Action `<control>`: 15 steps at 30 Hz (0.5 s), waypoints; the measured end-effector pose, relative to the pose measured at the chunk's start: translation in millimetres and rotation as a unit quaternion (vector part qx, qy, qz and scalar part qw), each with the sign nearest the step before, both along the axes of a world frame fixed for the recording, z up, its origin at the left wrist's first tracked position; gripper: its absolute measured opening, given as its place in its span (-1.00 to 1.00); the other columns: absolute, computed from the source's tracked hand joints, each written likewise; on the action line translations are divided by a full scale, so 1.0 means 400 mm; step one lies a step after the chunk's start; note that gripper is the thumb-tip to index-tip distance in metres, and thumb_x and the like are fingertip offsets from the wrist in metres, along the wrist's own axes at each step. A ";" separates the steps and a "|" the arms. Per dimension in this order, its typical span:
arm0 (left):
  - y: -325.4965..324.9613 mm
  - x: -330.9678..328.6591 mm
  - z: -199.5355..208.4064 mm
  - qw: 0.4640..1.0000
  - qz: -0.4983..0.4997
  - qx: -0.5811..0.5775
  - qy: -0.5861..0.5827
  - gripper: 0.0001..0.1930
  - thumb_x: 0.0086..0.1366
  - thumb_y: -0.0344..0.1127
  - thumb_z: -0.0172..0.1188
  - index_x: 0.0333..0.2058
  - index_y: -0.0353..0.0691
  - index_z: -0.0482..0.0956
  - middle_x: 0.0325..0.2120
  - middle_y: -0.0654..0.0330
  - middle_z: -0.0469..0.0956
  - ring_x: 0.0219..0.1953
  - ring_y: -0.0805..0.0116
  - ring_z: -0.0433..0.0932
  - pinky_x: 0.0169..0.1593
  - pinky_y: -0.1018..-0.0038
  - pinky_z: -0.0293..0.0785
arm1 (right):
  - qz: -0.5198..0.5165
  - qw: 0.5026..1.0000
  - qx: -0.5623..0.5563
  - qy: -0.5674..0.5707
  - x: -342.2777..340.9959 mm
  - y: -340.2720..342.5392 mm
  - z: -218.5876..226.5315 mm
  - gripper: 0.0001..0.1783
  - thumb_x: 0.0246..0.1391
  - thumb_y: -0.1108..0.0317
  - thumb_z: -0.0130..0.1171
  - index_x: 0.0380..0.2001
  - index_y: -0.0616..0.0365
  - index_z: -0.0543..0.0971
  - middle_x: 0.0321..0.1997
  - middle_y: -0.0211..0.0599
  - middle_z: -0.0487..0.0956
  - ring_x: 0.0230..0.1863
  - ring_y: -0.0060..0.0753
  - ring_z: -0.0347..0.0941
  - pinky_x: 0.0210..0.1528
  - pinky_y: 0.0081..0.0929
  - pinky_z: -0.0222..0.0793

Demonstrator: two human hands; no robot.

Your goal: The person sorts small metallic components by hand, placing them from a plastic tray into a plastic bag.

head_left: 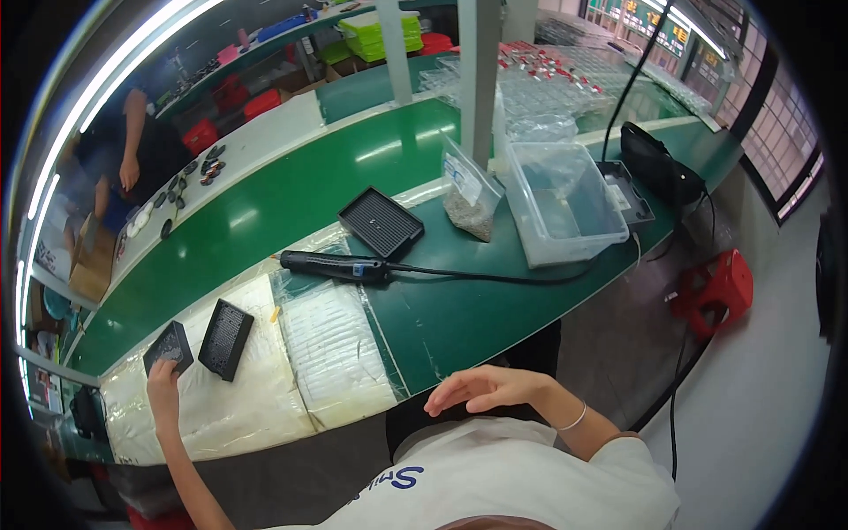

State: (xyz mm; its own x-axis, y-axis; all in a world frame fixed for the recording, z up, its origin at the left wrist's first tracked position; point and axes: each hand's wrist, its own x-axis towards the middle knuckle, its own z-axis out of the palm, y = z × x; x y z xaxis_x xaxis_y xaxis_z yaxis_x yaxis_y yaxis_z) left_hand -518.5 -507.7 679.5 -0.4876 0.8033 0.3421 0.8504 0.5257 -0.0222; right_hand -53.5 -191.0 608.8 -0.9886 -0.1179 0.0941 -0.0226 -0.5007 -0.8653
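At the left end of the bench, my left hand (162,389) reaches to a small black tray (173,343), its fingers closed at the near edge; greyish bits show inside. Just right of it lies a second black tray (226,339) with rows of small holes or pits. My right hand (486,389) hovers in front of my body, off the bench edge, fingers stretched out and nothing in it. Farther up the bench a black corded electric screwdriver (331,265) lies on its side. Behind that sits a larger black ribbed tray (382,221).
A clear bag of small grey pieces (471,203) stands beside a translucent plastic bin (565,208). A black cable (495,277) crosses the green bench. Film-wrapped white padding (252,380) covers its left part. A red stool (714,291) stands at right. Another person's arm (132,141) shows far left.
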 end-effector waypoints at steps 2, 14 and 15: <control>0.101 0.077 0.092 0.999 -0.048 -0.007 0.021 -0.81 -0.02 -0.63 0.09 -0.35 -0.36 0.47 -0.41 0.05 0.44 -0.30 0.05 0.43 -0.23 0.29 0.35 | -0.035 0.998 -0.029 0.039 0.006 0.021 0.030 -0.50 0.14 0.17 0.04 0.07 0.21 0.30 0.12 -0.07 0.34 0.14 -0.24 0.30 0.20 -0.31 0.17; 0.824 0.625 0.289 0.772 -0.626 0.034 0.103 -0.78 -0.14 -0.43 0.16 -0.41 -0.30 0.50 -0.42 0.22 0.43 -0.26 0.30 0.47 -0.20 0.43 0.46 | -0.371 0.901 -0.217 0.061 0.087 0.206 0.187 -0.20 0.09 -0.19 -0.09 0.25 0.07 0.05 0.24 0.07 0.19 0.20 0.15 0.19 0.20 0.04 0.13; 0.859 0.658 0.280 0.746 -0.659 0.029 0.092 -0.79 -0.13 -0.42 0.16 -0.42 -0.29 0.49 -0.43 0.23 0.41 -0.27 0.32 0.45 -0.19 0.46 0.45 | -0.388 0.889 -0.237 0.052 0.096 0.216 0.191 -0.19 0.10 -0.23 -0.14 0.25 0.07 0.04 0.23 0.04 0.21 0.20 0.16 0.18 0.20 0.07 0.12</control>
